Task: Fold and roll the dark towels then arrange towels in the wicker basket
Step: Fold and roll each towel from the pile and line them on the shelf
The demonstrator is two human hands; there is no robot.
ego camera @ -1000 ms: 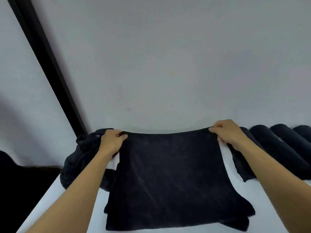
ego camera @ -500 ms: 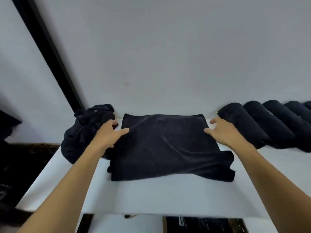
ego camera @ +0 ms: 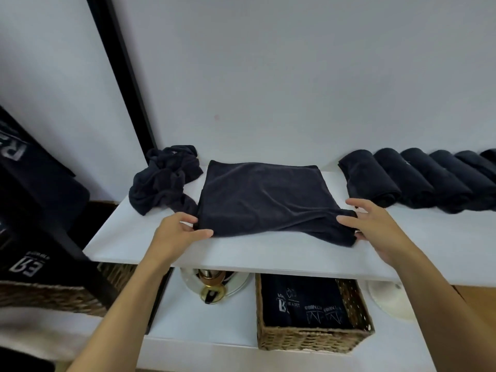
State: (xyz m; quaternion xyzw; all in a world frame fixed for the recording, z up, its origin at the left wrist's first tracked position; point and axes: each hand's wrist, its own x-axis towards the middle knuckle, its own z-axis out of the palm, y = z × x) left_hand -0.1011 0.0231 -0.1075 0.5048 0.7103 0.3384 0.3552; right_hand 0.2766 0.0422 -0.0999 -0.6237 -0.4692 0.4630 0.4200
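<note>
A dark towel lies flat and folded in the middle of the white worktop, with its back edge near the wall. The left hand pinches the towel's near left corner, with the thumb along the front edge and the fingers curled on top. The right hand is at the near right corner. Its fingers are spread and straight, and they just touch the cloth.

A crumpled heap of dark towels sits at the back left corner of the worktop, touching the flat towel. A row of rolled towels lies side by side along the right end.

Under the worktop, on a lower white shelf, stands a wicker basket. Inside it are folded dark cloths with white print, packed close together. A second wicker basket is at the left, under a black thing with white letters. I cannot tell what is in that one.
</note>
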